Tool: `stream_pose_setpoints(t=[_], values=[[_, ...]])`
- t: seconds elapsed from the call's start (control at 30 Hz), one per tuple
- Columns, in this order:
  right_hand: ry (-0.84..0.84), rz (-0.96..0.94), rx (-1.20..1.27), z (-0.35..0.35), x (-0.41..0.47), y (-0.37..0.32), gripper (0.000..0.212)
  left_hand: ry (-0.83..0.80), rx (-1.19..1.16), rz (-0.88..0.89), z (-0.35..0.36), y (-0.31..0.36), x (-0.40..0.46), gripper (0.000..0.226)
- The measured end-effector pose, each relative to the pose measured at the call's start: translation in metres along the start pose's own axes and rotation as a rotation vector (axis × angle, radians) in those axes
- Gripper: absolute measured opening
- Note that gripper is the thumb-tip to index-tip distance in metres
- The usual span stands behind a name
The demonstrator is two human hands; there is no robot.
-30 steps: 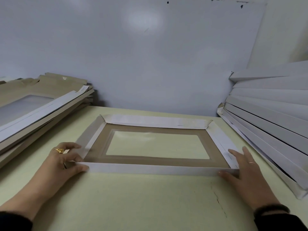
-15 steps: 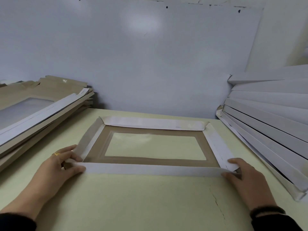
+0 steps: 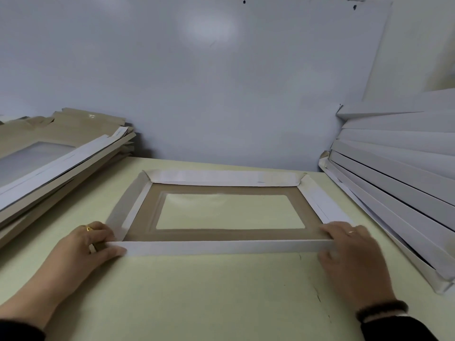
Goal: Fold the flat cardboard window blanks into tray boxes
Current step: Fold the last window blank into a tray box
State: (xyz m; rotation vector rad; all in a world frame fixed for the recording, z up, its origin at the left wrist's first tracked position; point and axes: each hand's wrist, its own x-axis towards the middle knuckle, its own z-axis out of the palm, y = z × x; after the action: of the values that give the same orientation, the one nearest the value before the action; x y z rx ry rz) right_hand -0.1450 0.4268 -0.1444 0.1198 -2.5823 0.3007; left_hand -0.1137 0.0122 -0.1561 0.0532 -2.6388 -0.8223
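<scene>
Pinching the tray box (image 3: 221, 247) near wall, left hand (image 3: 81, 249) gripped at 8 o'clock — right hand (image 3: 349, 252) at 4. Inside the tray lay only its clear window (image 3: 229, 211).

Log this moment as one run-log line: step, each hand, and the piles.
step: forming near wall of window tray | left hand: pinches left corner | right hand: grips right corner | flat blanks left | folded trays right

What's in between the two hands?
In the head view, the tray's white near wall runs from the left hand to the right hand; each grips one end.
</scene>
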Motion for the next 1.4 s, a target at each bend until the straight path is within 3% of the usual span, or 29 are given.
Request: stream_pose_setpoints(t=[0.1,0.2,0.43,0.67,0.83,0.93,1.0,1.1,1.17,1.27,1.3,1.4], values=[[-0.167,-0.037,0.244,0.007,-0.005,-0.013,0.035,-0.042,-0.032,0.007,0.003,0.006,-0.002,0.025],[-0.225,-0.065,0.389,0.012,-0.006,-0.015,0.039,-0.102,-0.063,0.011,0.004,0.012,-0.004,0.027],[-0.253,-0.101,0.309,0.016,-0.003,-0.017,0.047,-0.203,-0.01,0.06,0.012,0.026,-0.007,0.036],[-0.312,-0.257,0.274,0.022,-0.006,-0.045,0.047,-0.18,-0.038,0.065,0.02,0.053,-0.017,0.031],[-0.266,-0.441,0.307,0.029,-0.012,-0.081,0.053,-0.139,0.169,0.091,0.035,0.081,-0.027,0.037],[-0.345,-0.445,0.377,0.033,-0.016,-0.095,0.052,-0.154,0.22,0.111,0.04,0.086,-0.031,0.038],[-0.327,-0.432,0.356,0.036,-0.018,-0.097,0.047,-0.194,0.094,0.161,0.035,0.086,-0.032,0.035],[-0.331,-0.426,0.354,0.035,-0.02,-0.1,0.051,-0.197,-0.293,0.122,0.023,0.076,-0.026,0.032],[-0.338,-0.432,0.368,0.035,-0.02,-0.098,0.053,-0.136,-0.158,0.226,0.018,0.062,-0.02,0.023],[-0.341,-0.421,0.381,0.033,-0.018,-0.094,0.049,-0.051,0.289,0.331,0.02,0.047,-0.011,0.05],[-0.335,-0.415,0.378,0.032,-0.016,-0.093,0.049,-0.048,0.351,0.363,0.021,0.047,-0.01,0.047],[-0.279,-0.355,0.329,0.027,-0.01,-0.086,0.044,-0.047,0.428,0.473,0.021,0.057,-0.009,0.01]])
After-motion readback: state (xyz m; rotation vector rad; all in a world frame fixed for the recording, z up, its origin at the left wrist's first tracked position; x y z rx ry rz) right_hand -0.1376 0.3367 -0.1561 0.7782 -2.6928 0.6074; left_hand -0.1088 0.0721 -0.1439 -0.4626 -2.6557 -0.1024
